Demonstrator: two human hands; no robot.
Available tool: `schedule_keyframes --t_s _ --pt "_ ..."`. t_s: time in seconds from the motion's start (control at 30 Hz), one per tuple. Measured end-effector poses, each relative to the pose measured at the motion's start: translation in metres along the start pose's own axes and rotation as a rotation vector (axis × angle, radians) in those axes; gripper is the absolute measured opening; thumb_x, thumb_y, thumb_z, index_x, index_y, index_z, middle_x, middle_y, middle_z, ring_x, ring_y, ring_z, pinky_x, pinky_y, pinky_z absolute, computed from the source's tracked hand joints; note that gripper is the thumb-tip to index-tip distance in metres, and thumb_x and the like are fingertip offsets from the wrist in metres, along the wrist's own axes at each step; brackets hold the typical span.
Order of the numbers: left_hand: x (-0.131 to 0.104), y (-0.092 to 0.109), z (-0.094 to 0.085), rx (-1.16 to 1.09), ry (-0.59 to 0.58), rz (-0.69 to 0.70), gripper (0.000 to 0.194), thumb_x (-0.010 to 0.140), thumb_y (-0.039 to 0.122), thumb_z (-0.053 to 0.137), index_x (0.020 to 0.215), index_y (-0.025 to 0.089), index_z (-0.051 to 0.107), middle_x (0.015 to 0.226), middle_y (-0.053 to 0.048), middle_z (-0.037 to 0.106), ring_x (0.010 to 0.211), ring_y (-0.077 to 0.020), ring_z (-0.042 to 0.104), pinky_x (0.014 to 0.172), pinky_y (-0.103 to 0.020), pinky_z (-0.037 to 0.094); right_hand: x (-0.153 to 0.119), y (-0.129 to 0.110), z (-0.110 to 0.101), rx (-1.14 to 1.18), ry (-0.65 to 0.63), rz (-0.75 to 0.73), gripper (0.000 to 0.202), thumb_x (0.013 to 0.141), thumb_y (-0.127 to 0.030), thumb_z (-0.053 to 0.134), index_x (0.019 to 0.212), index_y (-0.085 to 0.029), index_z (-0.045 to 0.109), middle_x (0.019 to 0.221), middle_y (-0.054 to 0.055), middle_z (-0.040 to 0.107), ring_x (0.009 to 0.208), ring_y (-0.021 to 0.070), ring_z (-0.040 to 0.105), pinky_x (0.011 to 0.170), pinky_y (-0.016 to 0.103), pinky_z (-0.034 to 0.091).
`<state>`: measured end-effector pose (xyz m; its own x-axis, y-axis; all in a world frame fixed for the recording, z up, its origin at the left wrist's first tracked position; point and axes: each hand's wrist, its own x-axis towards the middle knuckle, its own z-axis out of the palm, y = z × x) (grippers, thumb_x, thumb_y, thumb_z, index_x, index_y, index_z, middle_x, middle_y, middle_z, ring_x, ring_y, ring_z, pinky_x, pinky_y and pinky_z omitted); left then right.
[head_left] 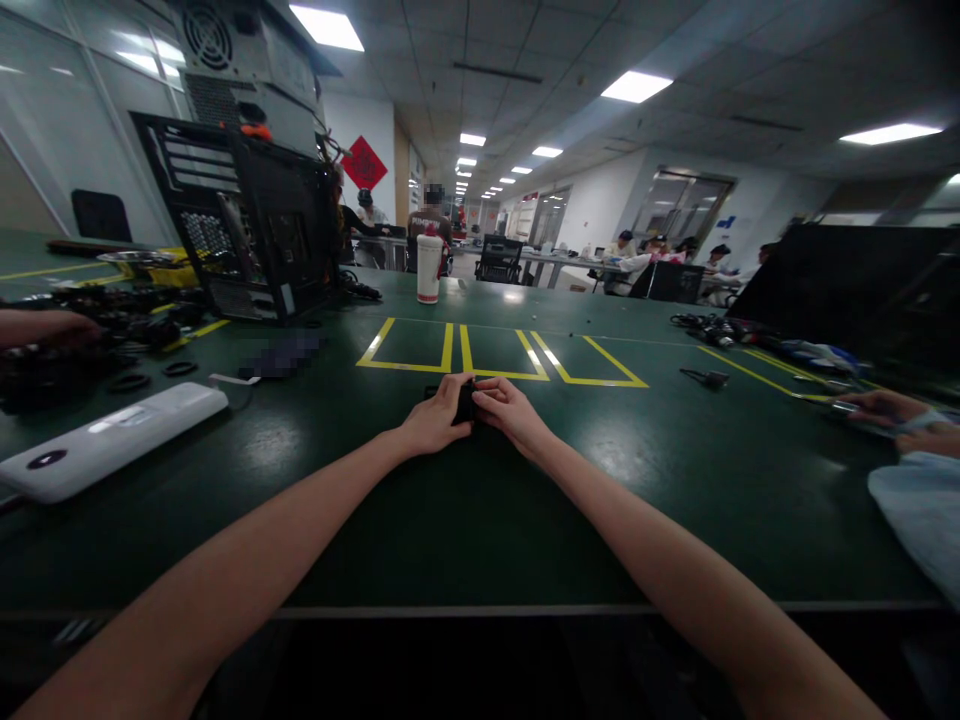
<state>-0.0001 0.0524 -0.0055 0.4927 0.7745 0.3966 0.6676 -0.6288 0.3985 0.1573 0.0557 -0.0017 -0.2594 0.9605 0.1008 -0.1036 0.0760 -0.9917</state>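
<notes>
Both my hands meet over the green table, just in front of the yellow tape outlines. My left hand (439, 418) is closed round a small black object (464, 402) from its left side. From the other side, the fingertips of my right hand (510, 410) pinch the right edge of the same object. It looks dark and blocky, and my fingers cover much of it, so its kind cannot be made out.
A green table (465, 530) carries yellow tape outlines (495, 373), a white cup (429, 268), a black computer case (262, 215) and a white power strip (112, 435). A short black cable (705, 378) lies right. Other people's hands (881, 408) work at the right edge and far left.
</notes>
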Motion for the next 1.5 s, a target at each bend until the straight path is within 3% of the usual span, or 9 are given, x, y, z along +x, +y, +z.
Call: schedule_keyframes --t_s 0.13,0.33,0.47,0.6,0.87,1.1,1.27,1.5 --pt "-0.001 -0.001 0.0 0.001 -0.004 -0.005 0.066 0.072 0.026 0.052 0.126 0.024 0.015 0.128 -0.009 0.029 0.11 -0.0268 0.044 0.083 -0.043 0.045 -0.001 -0.006 -0.002 -0.001 -0.044 0.05 0.028 0.063 -0.03 0.066 0.088 -0.021 0.055 0.092 0.001 0.056 0.083 0.0122 0.054 0.079 0.031 0.043" --pt "-0.001 -0.002 0.0 -0.022 0.0 0.007 0.067 0.072 0.027 0.053 0.126 0.024 0.015 0.128 -0.009 0.028 0.113 -0.0269 0.041 0.085 -0.043 0.044 -0.005 -0.008 -0.008 -0.111 -0.1 -0.078 0.03 0.061 -0.028 0.068 0.086 -0.021 0.054 0.089 0.0 0.057 0.084 0.0126 0.054 0.079 0.032 0.043" --pt "0.0 -0.001 0.0 -0.031 0.006 0.025 0.066 0.072 0.025 0.053 0.126 0.024 0.015 0.129 -0.009 0.028 0.114 -0.0268 0.04 0.085 -0.044 0.044 -0.003 -0.005 -0.006 -0.068 -0.061 -0.066 0.022 0.065 -0.034 0.064 0.078 -0.02 0.054 0.085 -0.001 0.057 0.078 0.0113 0.054 0.074 0.03 0.045" --pt "-0.001 0.0 -0.001 -0.03 0.0 0.014 0.066 0.072 0.025 0.053 0.126 0.024 0.016 0.129 -0.009 0.028 0.114 -0.027 0.04 0.086 -0.044 0.044 0.002 -0.004 -0.003 -0.05 0.008 -0.014 0.03 0.06 -0.031 0.068 0.083 -0.02 0.053 0.087 0.0 0.056 0.079 0.0116 0.054 0.074 0.029 0.045" --pt "0.0 -0.001 0.0 -0.031 0.0 -0.001 0.067 0.071 0.025 0.054 0.126 0.023 0.016 0.129 -0.009 0.028 0.115 -0.0266 0.039 0.087 -0.043 0.043 -0.006 -0.007 -0.008 -0.122 -0.08 -0.018 0.039 0.056 -0.024 0.072 0.089 -0.023 0.051 0.08 -0.001 0.058 0.075 0.0128 0.056 0.074 0.032 0.044" --pt "0.0 -0.001 0.0 -0.024 -0.002 0.003 0.067 0.071 0.025 0.053 0.126 0.023 0.015 0.13 -0.009 0.027 0.116 -0.0264 0.038 0.089 -0.044 0.041 0.0 -0.001 -0.008 -0.036 -0.043 -0.028 0.026 0.062 -0.033 0.067 0.082 -0.022 0.053 0.078 -0.001 0.058 0.076 0.0118 0.056 0.076 0.031 0.045" --pt "-0.001 0.0 -0.002 -0.021 -0.014 -0.004 0.067 0.072 0.026 0.053 0.127 0.023 0.015 0.129 -0.01 0.028 0.116 -0.0274 0.038 0.088 -0.044 0.041 0.002 -0.005 -0.008 -0.054 -0.054 0.028 0.03 0.063 -0.03 0.066 0.09 -0.022 0.055 0.091 0.001 0.057 0.084 0.0128 0.055 0.079 0.032 0.044" --pt "0.0 -0.002 0.0 -0.031 0.001 0.007 0.067 0.072 0.025 0.054 0.126 0.023 0.015 0.128 -0.009 0.029 0.117 -0.0264 0.038 0.089 -0.043 0.041 -0.006 -0.008 -0.011 -0.136 -0.129 -0.081 0.034 0.061 -0.026 0.068 0.091 -0.023 0.053 0.093 0.0 0.057 0.089 0.0145 0.054 0.081 0.034 0.044"
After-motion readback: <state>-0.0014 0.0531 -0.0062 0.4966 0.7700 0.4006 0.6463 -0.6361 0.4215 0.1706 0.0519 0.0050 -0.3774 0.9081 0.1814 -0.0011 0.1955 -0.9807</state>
